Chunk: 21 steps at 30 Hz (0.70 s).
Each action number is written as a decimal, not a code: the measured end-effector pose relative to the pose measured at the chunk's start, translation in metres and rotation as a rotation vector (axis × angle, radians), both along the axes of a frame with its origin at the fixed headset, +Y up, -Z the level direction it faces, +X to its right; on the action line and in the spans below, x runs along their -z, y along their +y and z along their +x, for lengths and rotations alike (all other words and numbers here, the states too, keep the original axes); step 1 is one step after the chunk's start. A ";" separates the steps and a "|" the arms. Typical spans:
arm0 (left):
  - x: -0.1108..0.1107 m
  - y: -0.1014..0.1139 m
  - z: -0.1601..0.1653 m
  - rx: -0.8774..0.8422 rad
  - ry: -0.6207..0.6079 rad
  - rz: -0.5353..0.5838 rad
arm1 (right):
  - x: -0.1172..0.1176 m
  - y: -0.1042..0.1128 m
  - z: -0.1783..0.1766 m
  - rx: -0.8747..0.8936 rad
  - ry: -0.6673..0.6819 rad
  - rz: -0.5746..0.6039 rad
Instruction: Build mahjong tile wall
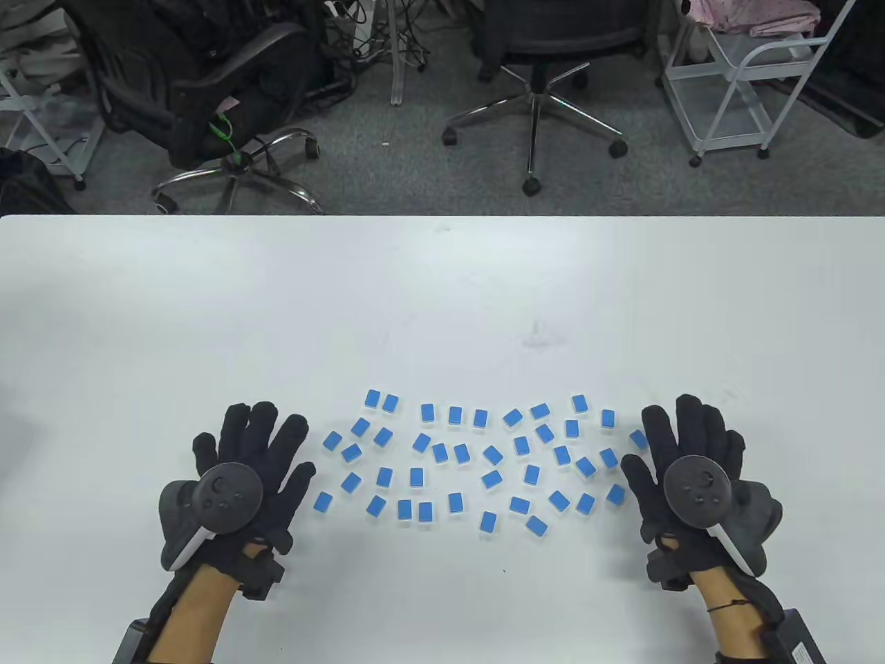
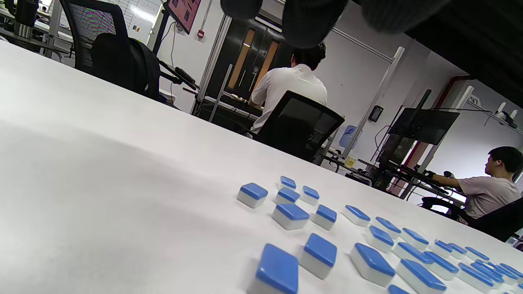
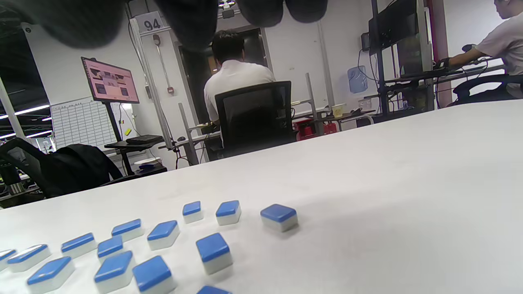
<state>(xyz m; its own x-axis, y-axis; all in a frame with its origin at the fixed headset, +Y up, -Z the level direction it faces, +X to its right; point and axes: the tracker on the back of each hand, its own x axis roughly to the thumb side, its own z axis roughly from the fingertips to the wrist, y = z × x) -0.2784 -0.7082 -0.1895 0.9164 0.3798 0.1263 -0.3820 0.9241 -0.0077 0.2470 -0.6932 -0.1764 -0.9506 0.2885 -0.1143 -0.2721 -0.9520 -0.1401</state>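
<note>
Your left hand and your right hand lie palm-down on the wide white bench, one at each end of the scatter of small blue-backed, white-bodied mahjong tiles. Each grip is wide: fingers straight and spread, holding nothing. That placement reads as a bracket, with both hands set outside the field so they can sweep inward and gather the tiles.

The tiles lie near your edge of the bench, between the two hands, all blue side up as far as the table view shows. None is stacked on another and no two are lined up edge to edge, so by my reading the wall is not yet begun. They sit at mixed angles, mostly apart from one another, which means each will need turning square before it can join a row.

On your right, the nearest tile lies just beside your fingers; whether it touches the glove I cannot tell. On your left, the closest tile stands clear of your thumb.

Both wrist views look low across the bench top, with gloved fingertips hanging in at the upper edge and tiles close below, which fits hands resting flat.

The far half of the bench would give room for a long straight row.
</note>
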 end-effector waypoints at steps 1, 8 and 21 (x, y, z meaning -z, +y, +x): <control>0.001 0.000 0.001 0.003 -0.004 -0.001 | 0.000 0.000 0.000 0.002 0.001 -0.003; 0.002 -0.001 0.001 -0.006 -0.006 -0.010 | 0.000 -0.001 0.000 0.015 0.008 -0.008; 0.002 -0.002 0.004 -0.048 -0.044 -0.027 | -0.003 0.006 0.013 0.058 -0.032 0.094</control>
